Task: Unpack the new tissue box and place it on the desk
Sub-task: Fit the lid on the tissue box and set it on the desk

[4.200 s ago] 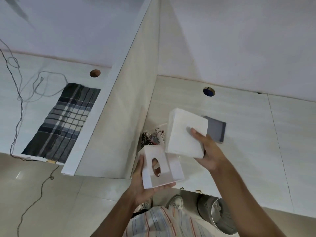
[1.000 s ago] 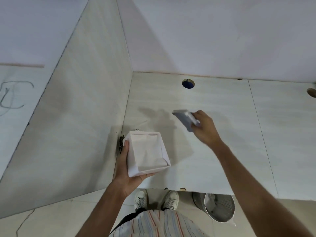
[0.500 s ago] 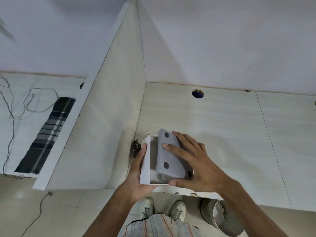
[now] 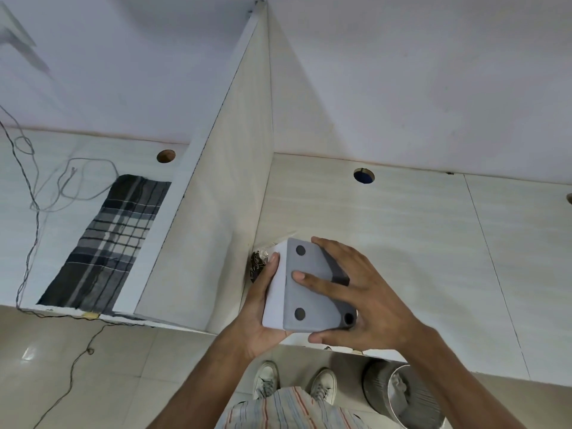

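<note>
Two hands are wrapped around the tissue box [image 4: 274, 292], which is held just above the front edge of the desk [image 4: 402, 243], close to the corner where the upright divider panel [image 4: 216, 212] meets the desktop. The box is white w/ a grey base panel [image 4: 309, 289] turned up toward the camera; three dark round pads are seen on that panel, at 3 of its corners. The left hand [image 4: 257, 311] is cupped under & against the white side, thumb laid along the left edge, fingers closed on the box from below. The right hand [image 4: 365, 301] is spread flat over the grey panel, fingers splayed & pressing on it, thumb hooked under the near edge. Just behind the box, against the divider, a small clear packet w/ dark contents [image 4: 258, 263] is partly hidden; what it holds cannot be told. Further back a round cable hole [image 4: 364, 175] is cut in the desktop. Left of the divider, on the neighbouring desk section, a plaid cloth [image 4: 108, 243] is laid flat, w/ thin wires [image 4: 37, 193] looped beside it & another round hole [image 4: 166, 156] behind. Below the desk edge, white shoes [image 4: 266, 383] are seen on the tiled floor, w/ a bin [image 4: 411, 394] to the right.
</note>
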